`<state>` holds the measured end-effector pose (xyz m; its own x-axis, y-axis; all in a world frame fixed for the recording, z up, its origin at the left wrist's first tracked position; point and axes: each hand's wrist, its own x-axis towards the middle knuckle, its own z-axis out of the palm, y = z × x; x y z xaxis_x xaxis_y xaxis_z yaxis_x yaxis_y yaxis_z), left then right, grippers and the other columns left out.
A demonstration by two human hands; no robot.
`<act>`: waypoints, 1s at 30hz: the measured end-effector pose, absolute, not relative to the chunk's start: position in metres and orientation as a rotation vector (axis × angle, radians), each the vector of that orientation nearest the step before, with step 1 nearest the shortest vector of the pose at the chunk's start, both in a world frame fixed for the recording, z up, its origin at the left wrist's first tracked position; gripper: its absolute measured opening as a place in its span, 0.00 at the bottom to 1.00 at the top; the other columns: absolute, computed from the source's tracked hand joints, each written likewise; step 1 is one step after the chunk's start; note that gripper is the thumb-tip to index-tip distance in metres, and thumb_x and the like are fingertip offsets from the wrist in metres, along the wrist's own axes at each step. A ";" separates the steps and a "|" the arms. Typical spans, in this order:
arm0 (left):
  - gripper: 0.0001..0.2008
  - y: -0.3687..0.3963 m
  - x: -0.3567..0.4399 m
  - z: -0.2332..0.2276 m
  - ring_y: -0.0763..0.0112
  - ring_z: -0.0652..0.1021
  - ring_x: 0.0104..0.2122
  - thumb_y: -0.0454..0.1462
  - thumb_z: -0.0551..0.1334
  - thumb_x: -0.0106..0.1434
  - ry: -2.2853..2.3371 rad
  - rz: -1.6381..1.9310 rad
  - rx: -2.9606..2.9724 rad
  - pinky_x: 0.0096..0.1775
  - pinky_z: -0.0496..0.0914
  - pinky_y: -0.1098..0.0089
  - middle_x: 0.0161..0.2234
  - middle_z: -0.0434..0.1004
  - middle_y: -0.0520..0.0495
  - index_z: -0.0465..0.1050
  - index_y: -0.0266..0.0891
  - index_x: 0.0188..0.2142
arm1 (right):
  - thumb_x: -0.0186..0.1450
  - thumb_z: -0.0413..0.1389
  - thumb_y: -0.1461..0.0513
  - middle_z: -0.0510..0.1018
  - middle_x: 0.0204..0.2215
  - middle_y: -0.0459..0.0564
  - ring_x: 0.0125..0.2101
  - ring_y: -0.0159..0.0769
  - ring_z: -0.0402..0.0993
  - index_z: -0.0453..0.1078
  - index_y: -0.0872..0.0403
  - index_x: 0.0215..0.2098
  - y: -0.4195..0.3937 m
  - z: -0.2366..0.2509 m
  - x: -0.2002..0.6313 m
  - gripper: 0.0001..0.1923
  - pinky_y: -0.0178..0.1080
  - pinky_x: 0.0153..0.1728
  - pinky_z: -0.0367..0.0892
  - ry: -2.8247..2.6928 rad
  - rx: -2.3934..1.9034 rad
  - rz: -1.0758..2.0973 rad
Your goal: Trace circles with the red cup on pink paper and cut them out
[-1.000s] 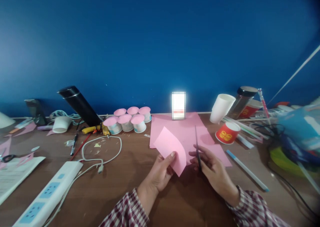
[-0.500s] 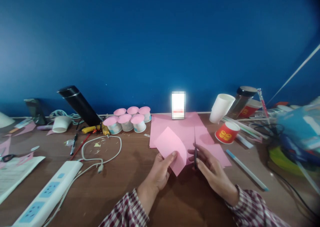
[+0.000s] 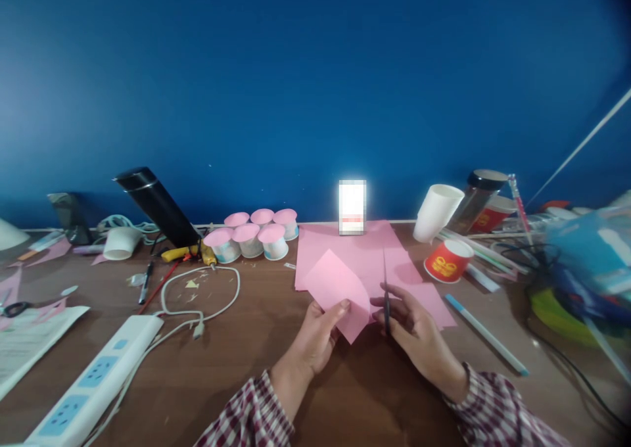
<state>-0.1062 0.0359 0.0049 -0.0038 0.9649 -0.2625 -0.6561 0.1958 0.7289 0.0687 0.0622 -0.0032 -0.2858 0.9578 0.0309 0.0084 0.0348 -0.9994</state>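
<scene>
A piece of pink paper (image 3: 335, 279) with one curved edge is pinched in my left hand (image 3: 320, 335), thumb on top. My right hand (image 3: 419, 332) is closed round the dark handles of a pair of scissors (image 3: 386, 305), whose thin blades point away from me. The scissors are just right of the paper's curved edge and apart from it. Behind both hands lie larger pink sheets (image 3: 315, 246) on the table. Several small cups with pink paper tops (image 3: 248, 235) stand in two rows at the back left.
A power strip (image 3: 93, 381) with a white cable (image 3: 236, 292) lies on the left, near a black flask (image 3: 155, 204). To the right are a red paper cup (image 3: 447, 263), white stacked cups (image 3: 436, 213) and a blue-capped marker (image 3: 488, 335). A glowing screen (image 3: 351, 204) stands at the wall.
The pink paper has turned slightly in my left hand, its lower corner shifting a little up and right. The scissors have tilted slightly in my right hand.
</scene>
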 end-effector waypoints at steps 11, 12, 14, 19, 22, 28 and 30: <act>0.16 0.036 -0.103 0.007 0.60 0.76 0.40 0.39 0.67 0.52 0.916 1.393 0.744 0.44 0.68 0.62 0.41 0.78 0.39 0.75 0.33 0.40 | 0.59 0.59 0.58 0.75 0.39 0.54 0.30 0.34 0.73 0.60 0.52 0.51 0.061 -0.002 0.068 0.23 0.37 0.29 0.72 -1.458 -1.058 1.329; 0.16 0.037 -0.103 0.005 0.61 0.77 0.39 0.40 0.67 0.52 0.958 1.400 0.749 0.43 0.69 0.63 0.40 0.78 0.39 0.75 0.33 0.39 | 0.59 0.59 0.58 0.75 0.39 0.54 0.29 0.34 0.73 0.61 0.52 0.51 0.061 -0.001 0.067 0.23 0.36 0.28 0.72 -1.444 -1.056 1.339; 0.17 0.038 -0.104 0.001 0.62 0.77 0.36 0.40 0.67 0.51 1.027 1.415 0.742 0.41 0.70 0.63 0.38 0.79 0.40 0.76 0.32 0.38 | 0.59 0.58 0.56 0.76 0.38 0.54 0.29 0.35 0.73 0.62 0.53 0.50 0.060 0.002 0.067 0.22 0.35 0.25 0.71 -1.422 -1.060 1.365; 0.16 0.040 -0.104 -0.001 0.62 0.77 0.36 0.40 0.67 0.51 1.040 1.440 0.722 0.40 0.70 0.65 0.37 0.79 0.40 0.76 0.31 0.38 | 0.57 0.60 0.56 0.76 0.38 0.54 0.34 0.39 0.74 0.66 0.52 0.48 0.059 0.005 0.067 0.22 0.33 0.22 0.71 -1.411 -1.077 1.374; 0.15 0.040 -0.104 0.001 0.64 0.77 0.36 0.39 0.67 0.51 1.006 1.469 0.693 0.40 0.70 0.66 0.37 0.79 0.40 0.75 0.32 0.37 | 0.58 0.60 0.56 0.76 0.39 0.53 0.34 0.39 0.74 0.67 0.52 0.48 0.059 0.003 0.067 0.21 0.35 0.24 0.72 -1.430 -1.085 1.323; 0.16 0.040 -0.103 0.005 0.66 0.77 0.32 0.40 0.69 0.49 0.987 1.466 0.625 0.37 0.71 0.68 0.34 0.79 0.41 0.76 0.32 0.36 | 0.57 0.59 0.57 0.77 0.38 0.51 0.37 0.40 0.74 0.68 0.51 0.47 0.060 0.005 0.068 0.19 0.41 0.36 0.73 -1.496 -1.039 1.223; 0.17 0.041 -0.104 0.006 0.67 0.77 0.32 0.40 0.69 0.48 0.973 1.482 0.590 0.37 0.70 0.67 0.34 0.79 0.42 0.76 0.32 0.36 | 0.59 0.58 0.56 0.77 0.38 0.51 0.37 0.40 0.73 0.68 0.50 0.47 0.059 0.007 0.068 0.18 0.41 0.37 0.71 -1.555 -1.054 1.208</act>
<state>-0.1039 0.0406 0.0058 -0.1644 0.9710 -0.1738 -0.5454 0.0573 0.8362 0.0684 0.0589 0.0069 -0.2552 0.9572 0.1366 0.1046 0.1678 -0.9803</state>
